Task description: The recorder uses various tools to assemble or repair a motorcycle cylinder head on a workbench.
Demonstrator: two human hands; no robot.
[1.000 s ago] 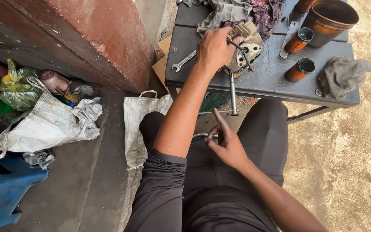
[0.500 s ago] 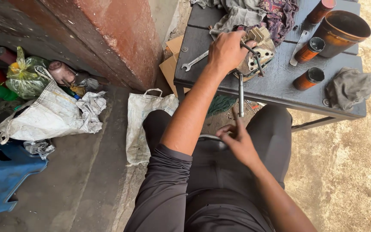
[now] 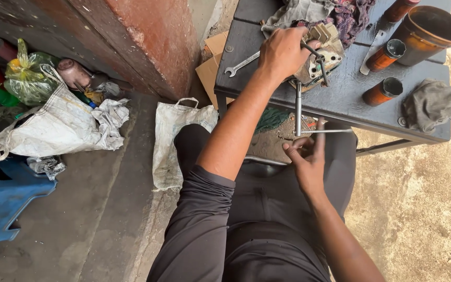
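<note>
My left hand (image 3: 283,52) presses down on a grimy metal engine part (image 3: 317,65) lying on a dark grey table (image 3: 335,99). A long T-handle wrench (image 3: 299,107) runs from that part down past the table's front edge. My right hand (image 3: 306,156) grips the wrench's crossbar below the table edge, fingers partly spread around it. I sit with dark trousers under both arms.
On the table lie an open-end spanner (image 3: 241,63), rags (image 3: 335,13), a grey cloth (image 3: 434,102), two rusty cylinders (image 3: 384,55) and a large brown pot (image 3: 426,31). Left are a red pillar (image 3: 147,42), white sacks (image 3: 58,125), a blue stool (image 3: 3,196).
My right hand has turned the wrench's crossbar, which now points right. The view has shifted so the table sits higher and further right. My left hand stays on the part.
</note>
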